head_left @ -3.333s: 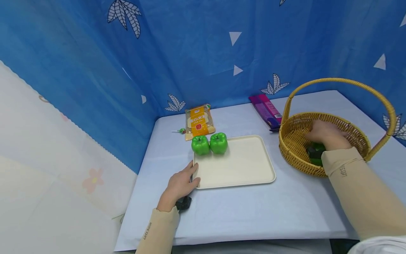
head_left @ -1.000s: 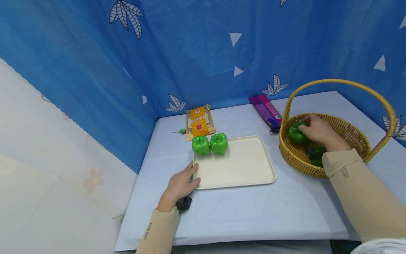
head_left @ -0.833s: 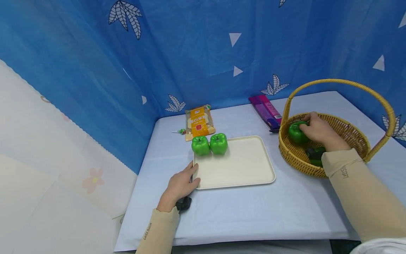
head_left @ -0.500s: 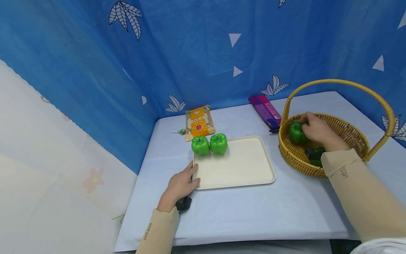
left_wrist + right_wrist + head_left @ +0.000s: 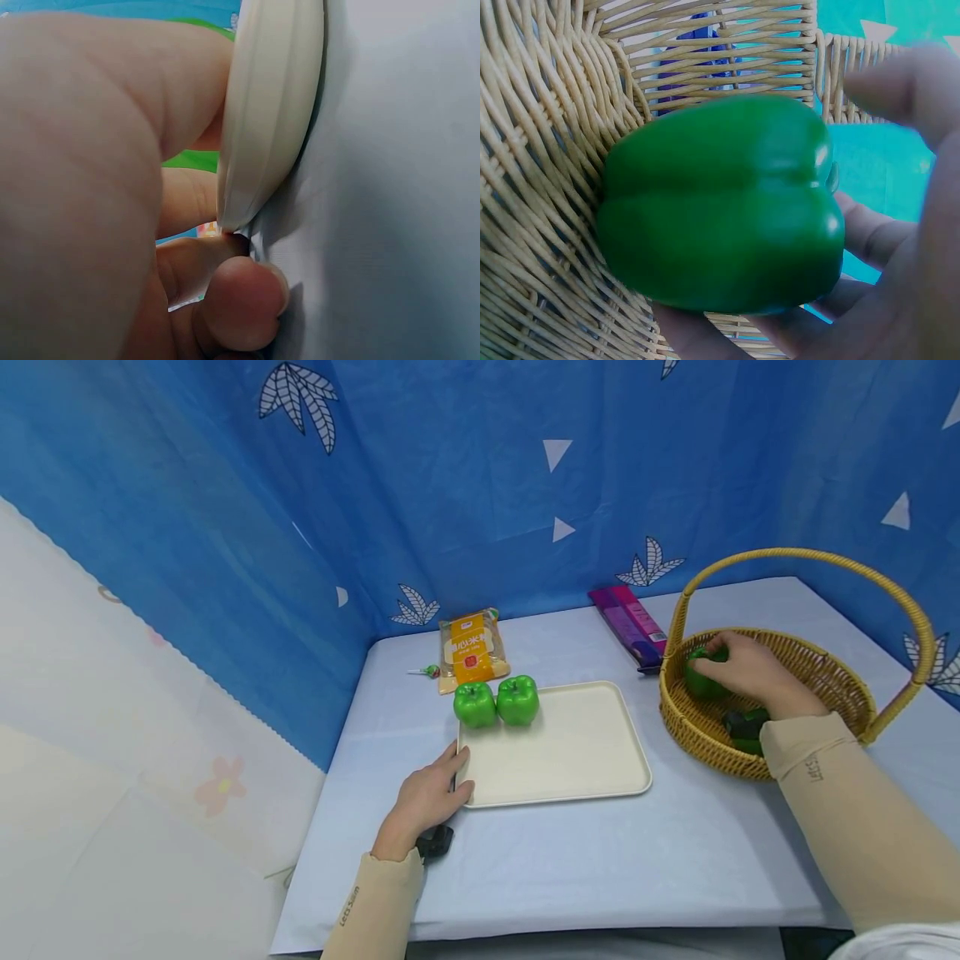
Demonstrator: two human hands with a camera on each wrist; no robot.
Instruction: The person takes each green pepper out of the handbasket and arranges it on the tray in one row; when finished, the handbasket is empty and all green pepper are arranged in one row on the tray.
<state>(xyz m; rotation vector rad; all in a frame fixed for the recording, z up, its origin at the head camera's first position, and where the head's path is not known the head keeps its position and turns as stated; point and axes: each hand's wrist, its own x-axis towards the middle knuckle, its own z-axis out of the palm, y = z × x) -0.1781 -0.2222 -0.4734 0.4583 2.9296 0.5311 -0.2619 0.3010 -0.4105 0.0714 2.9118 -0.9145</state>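
My left hand [image 5: 426, 795] rests on the left edge of a cream tray [image 5: 570, 756], its fingers fairly straight. In the left wrist view some fingertips touch the tray rim [image 5: 262, 135] and one reaches the tablecloth. Two green bell peppers [image 5: 496, 702] sit side by side at the tray's back left corner. Inside a wicker basket [image 5: 693, 731], my right hand [image 5: 757, 675] spreads around another green bell pepper [image 5: 727, 210]. Its fingers lie behind and below the pepper, while the thumb [image 5: 885, 82] stands apart from it. A second green thing [image 5: 747, 746] shows partly under the right wrist.
An orange-labelled food bag [image 5: 472, 647] lies behind the tray, with a lollipop [image 5: 430, 671] beside it. A purple and pink packet [image 5: 630, 625] lies near the basket. The tall basket handle [image 5: 810, 553] arches above. A blue curtain [image 5: 487, 510] closes the back.
My right hand has brought the pepper into view at the basket's left side. Since half a second ago, its fingers have spread from the pepper's top to around it. The left hand stays put.
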